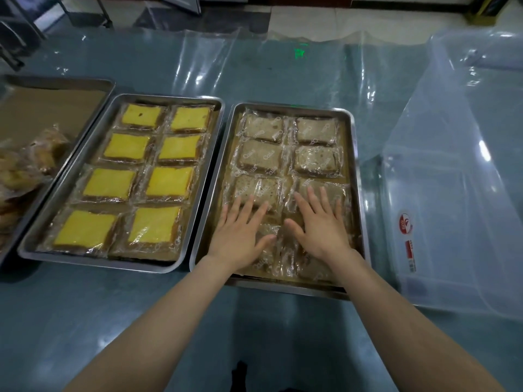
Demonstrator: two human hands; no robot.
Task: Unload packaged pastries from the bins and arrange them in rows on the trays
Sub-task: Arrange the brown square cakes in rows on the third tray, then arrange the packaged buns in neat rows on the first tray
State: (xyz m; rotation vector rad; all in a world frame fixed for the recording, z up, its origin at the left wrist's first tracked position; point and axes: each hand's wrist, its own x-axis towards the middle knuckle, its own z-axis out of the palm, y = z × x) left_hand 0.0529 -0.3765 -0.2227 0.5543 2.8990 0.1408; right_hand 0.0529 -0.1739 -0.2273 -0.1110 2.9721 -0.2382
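Note:
A steel tray (pixel 357 176) in front of me holds several brown packaged pastries (pixel 261 155) in two columns. My left hand (pixel 240 233) lies flat with straight fingers on the near-left packages. My right hand (pixel 321 222) lies flat the same way on the near-right packages. The nearest row is partly hidden under both hands. To the left, a second steel tray (pixel 85 154) carries several yellow packaged cakes (pixel 169 182) in two neat columns.
A clear plastic bin (pixel 452 193) with a red label stands at the right. At the far left a third tray (pixel 56 83) holds a heap of bagged golden pastries (pixel 25 171). Clear plastic sheeting covers the blue-grey table (pixel 141 321).

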